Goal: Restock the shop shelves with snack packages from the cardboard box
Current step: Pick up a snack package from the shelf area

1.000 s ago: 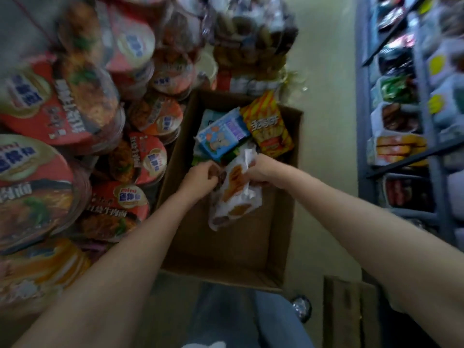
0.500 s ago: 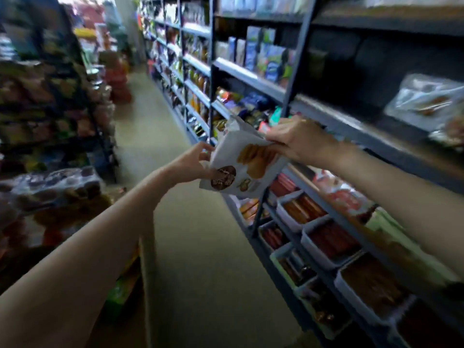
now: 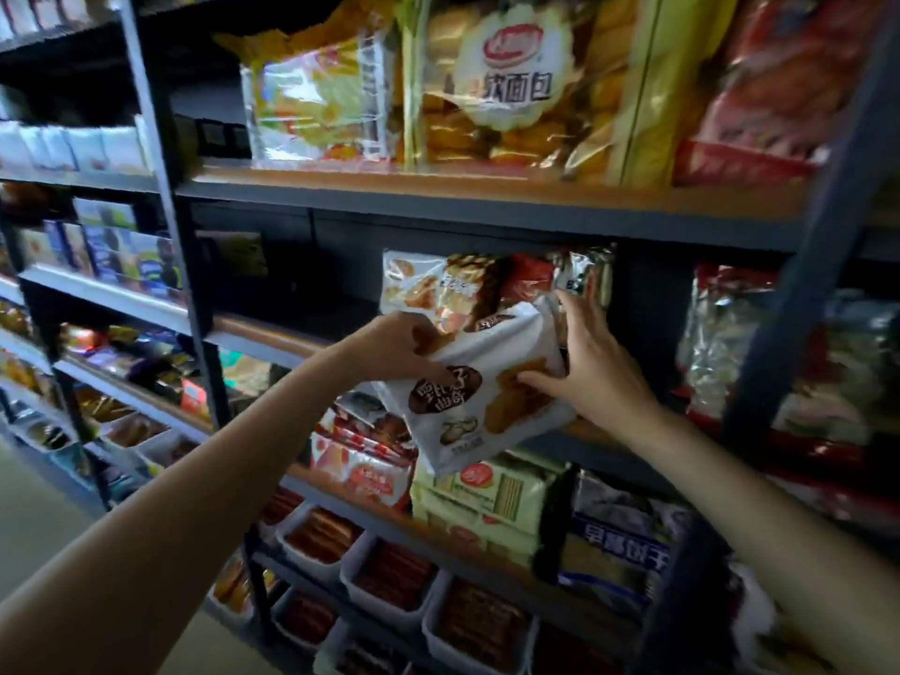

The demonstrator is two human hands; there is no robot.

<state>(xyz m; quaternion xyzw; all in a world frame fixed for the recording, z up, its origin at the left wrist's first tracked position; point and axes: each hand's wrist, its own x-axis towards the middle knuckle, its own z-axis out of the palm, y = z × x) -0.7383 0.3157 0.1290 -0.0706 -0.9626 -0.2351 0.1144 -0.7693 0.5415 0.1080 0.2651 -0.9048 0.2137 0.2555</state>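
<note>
A white snack package (image 3: 479,397) printed with cookies and a brown oval label is tilted at the front edge of the middle shelf (image 3: 272,333). My left hand (image 3: 394,345) grips its upper left corner. My right hand (image 3: 589,367) holds its right side, thumb across the front and fingers reaching up behind it. Behind the package stand matching packages (image 3: 438,285) on the same shelf. The cardboard box is out of view.
Large bread and snack bags (image 3: 511,90) fill the shelf above. Below are more packets (image 3: 360,455), biscuit packs (image 3: 613,543) and white trays (image 3: 389,601) of dark red snacks. A dark upright post (image 3: 180,236) stands left; foil bags (image 3: 730,343) sit right.
Both hands lifted the white package out of the cardboard box, carried it along the aisle and brought it up to the middle shelf. The view turned from the floor to the shelving.
</note>
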